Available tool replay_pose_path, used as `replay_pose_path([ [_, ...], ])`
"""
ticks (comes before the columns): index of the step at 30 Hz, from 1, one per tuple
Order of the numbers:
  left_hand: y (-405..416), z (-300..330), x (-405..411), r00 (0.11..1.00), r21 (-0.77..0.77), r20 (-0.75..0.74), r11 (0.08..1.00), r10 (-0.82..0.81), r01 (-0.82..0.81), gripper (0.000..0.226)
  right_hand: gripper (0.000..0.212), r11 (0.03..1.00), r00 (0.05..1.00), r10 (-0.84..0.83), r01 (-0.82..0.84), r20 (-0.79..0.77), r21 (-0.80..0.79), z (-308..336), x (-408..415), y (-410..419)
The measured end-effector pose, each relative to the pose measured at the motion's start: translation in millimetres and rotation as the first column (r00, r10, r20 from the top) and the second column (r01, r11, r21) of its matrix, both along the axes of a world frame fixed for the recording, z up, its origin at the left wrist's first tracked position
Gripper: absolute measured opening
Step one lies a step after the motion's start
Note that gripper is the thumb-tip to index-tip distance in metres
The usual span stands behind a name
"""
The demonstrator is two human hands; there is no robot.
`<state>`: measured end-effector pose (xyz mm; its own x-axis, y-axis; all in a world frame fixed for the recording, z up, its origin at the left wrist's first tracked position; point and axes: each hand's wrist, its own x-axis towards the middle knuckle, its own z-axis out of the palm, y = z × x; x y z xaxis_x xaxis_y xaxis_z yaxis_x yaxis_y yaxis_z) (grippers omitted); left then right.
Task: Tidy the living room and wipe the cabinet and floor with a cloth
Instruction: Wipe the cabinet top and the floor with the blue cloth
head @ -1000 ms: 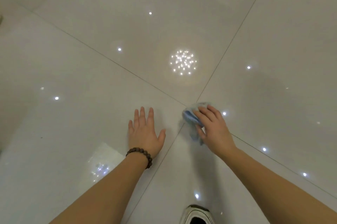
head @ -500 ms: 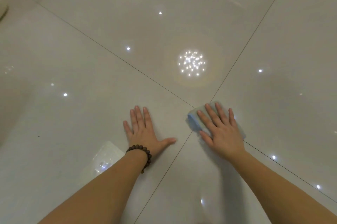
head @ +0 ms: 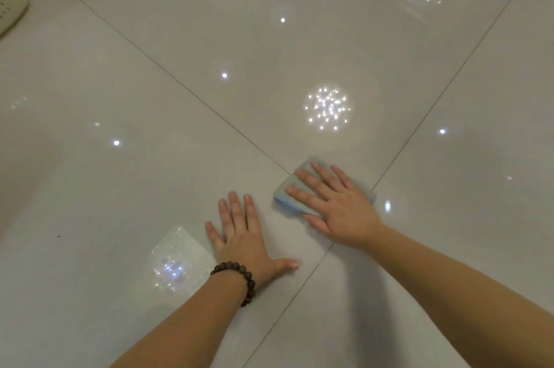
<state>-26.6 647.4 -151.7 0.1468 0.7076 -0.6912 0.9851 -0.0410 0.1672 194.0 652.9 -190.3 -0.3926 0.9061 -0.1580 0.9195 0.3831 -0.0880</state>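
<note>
A folded grey-blue cloth point(head: 289, 195) lies flat on the glossy white tiled floor point(head: 150, 97), close to where the tile joints cross. My right hand point(head: 338, 205) presses on it with straight, spread fingers and covers most of it. My left hand point(head: 242, 238) lies flat on the bare tile just left of the cloth, palm down, thumb out to the right. A dark bead bracelet point(head: 239, 279) circles the left wrist.
Ceiling lights reflect brightly in the tiles, with one round cluster point(head: 328, 108) beyond the cloth. The edge of a cream-coloured object point(head: 10, 7) shows at the far upper left. Dark grout lines cross near the cloth.
My right hand went from gripping the bunched cloth to pressing it flat with spread fingers, and the cloth now lies spread out. My left hand stayed flat on the tile.
</note>
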Motion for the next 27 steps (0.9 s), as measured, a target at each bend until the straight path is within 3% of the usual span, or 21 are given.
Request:
replay_pose_path([
  [2, 41.0, 9.6, 4.2, 0.997, 0.060, 0.016, 0.995, 0.077, -0.078, 0.150, 0.061, 0.915, 0.915, -0.402, 0.401, 0.020, 0.046, -2.5, 63.3, 27.3],
  [4, 91.2, 16.5, 0.8, 0.988, 0.116, -0.010, 0.982, 0.152, -0.150, 0.153, 0.063, 0.634, 0.634, -0.773, 0.773, -0.009, 0.003, 1.6, 113.2, 54.9],
  [6, 127.4, 14.6, -4.6, 0.972, 0.053, -0.033, 0.971, 0.234, -0.232, 0.157, 0.061, 0.396, 0.394, -0.917, 0.918, -0.060, -0.019, 5.5, 109.1, 81.4],
  [7, 135.7, 10.5, -4.9, 0.968, 0.012, -0.061, 0.969, 0.245, -0.245, 0.160, 0.060, 0.356, 0.355, -0.933, 0.934, -0.062, -0.016, 5.2, 85.4, 96.3],
  [8, 138.2, 5.9, -3.6, 0.968, -0.011, -0.097, 0.973, 0.230, -0.232, 0.162, 0.059, 0.405, 0.404, -0.912, 0.914, -0.068, -0.010, 4.3, 55.8, 109.7],
  [9, 138.1, 1.4, -2.1, 0.969, -0.017, -0.123, 0.976, 0.215, -0.218, 0.164, 0.060, 0.559, 0.558, -0.827, 0.829, -0.071, 0.005, -0.2, 22.9, 120.4],
  [11, 136.7, -4.3, -1.2, 0.968, -0.023, -0.121, 0.975, 0.219, -0.223, 0.166, 0.060, 0.937, 0.934, -0.349, 0.349, -0.073, -0.008, -4.7, -27.2, 128.4],
  [12, 136.9, -5.7, -1.2, 0.968, -0.028, -0.110, 0.972, 0.227, -0.231, 0.166, 0.058, 0.995, 0.993, -0.101, 0.101, -0.054, 0.004, -6.0, -27.6, 129.5],
  [13, 138.4, -7.3, -1.6, 0.966, -0.028, -0.106, 0.970, 0.236, -0.240, 0.167, 0.057, 0.999, 0.999, 0.011, -0.009, -0.032, 0.034, -5.0, -8.0, 138.9],
  [14, 139.9, -8.1, -1.9, 0.964, -0.029, -0.111, 0.969, 0.240, -0.245, 0.167, 0.056, 0.997, 0.998, -0.052, 0.053, -0.024, 0.054, -5.8, 20.2, 151.8],
  [15, 141.3, -7.4, -1.3, 0.963, -0.038, -0.115, 0.968, 0.242, -0.247, 0.167, 0.057, 0.961, 0.963, -0.270, 0.270, -0.008, 0.054, -6.7, 47.7, 165.8],
  [17, 141.9, -5.6, 0.2, 0.962, -0.051, -0.119, 0.966, 0.245, -0.253, 0.167, 0.057, 0.606, 0.605, -0.793, 0.796, -0.071, 0.009, -0.5, 79.5, 196.3],
  [18, 141.9, -4.2, 0.2, 0.962, -0.055, -0.124, 0.966, 0.243, -0.251, 0.167, 0.056, 0.467, 0.465, -0.883, 0.884, -0.067, -0.007, 1.8, 65.0, 207.5],
  [19, 142.3, -2.0, 0.4, 0.962, -0.066, -0.128, 0.965, 0.242, -0.252, 0.167, 0.055, 0.494, 0.495, -0.865, 0.869, -0.086, 0.026, 2.2, 35.0, 213.4],
  [20, 142.4, -1.1, 0.6, 0.961, -0.071, -0.130, 0.964, 0.244, -0.255, 0.166, 0.055, 0.662, 0.666, -0.739, 0.746, -0.103, 0.071, -1.8, -1.0, 211.1],
  [21, 143.1, 0.3, 1.0, 0.961, -0.072, -0.128, 0.964, 0.246, -0.256, 0.165, 0.056, 0.866, 0.868, -0.488, 0.495, -0.090, 0.070, -4.8, -34.7, 201.3],
  [22, 142.7, 1.7, 1.5, 0.961, -0.073, -0.122, 0.963, 0.248, -0.258, 0.165, 0.057, 0.983, 0.981, -0.176, 0.179, -0.086, 0.037, -6.0, -55.8, 184.1],
  [23, 142.4, 2.9, 1.6, 0.961, -0.076, -0.118, 0.963, 0.249, -0.259, 0.166, 0.057, 1.000, 0.997, 0.029, -0.029, -0.070, -0.003, -3.6, -57.8, 169.1],
  [24, 142.7, 3.2, 1.3, 0.961, -0.075, -0.115, 0.963, 0.251, -0.261, 0.166, 0.057, 0.995, 0.993, 0.098, -0.098, -0.059, 0.001, -1.9, -38.1, 169.5],
  [26, 143.7, 2.6, 1.0, 0.959, -0.084, -0.114, 0.959, 0.261, -0.271, 0.167, 0.059, 0.969, 0.972, -0.231, 0.234, -0.043, 0.077, -5.1, 27.1, 191.4],
  [27, 143.9, 1.5, 1.7, 0.957, -0.085, -0.115, 0.958, 0.265, -0.275, 0.168, 0.059, 0.859, 0.861, -0.508, 0.508, -0.017, 0.058, -2.7, 58.4, 207.2],
])
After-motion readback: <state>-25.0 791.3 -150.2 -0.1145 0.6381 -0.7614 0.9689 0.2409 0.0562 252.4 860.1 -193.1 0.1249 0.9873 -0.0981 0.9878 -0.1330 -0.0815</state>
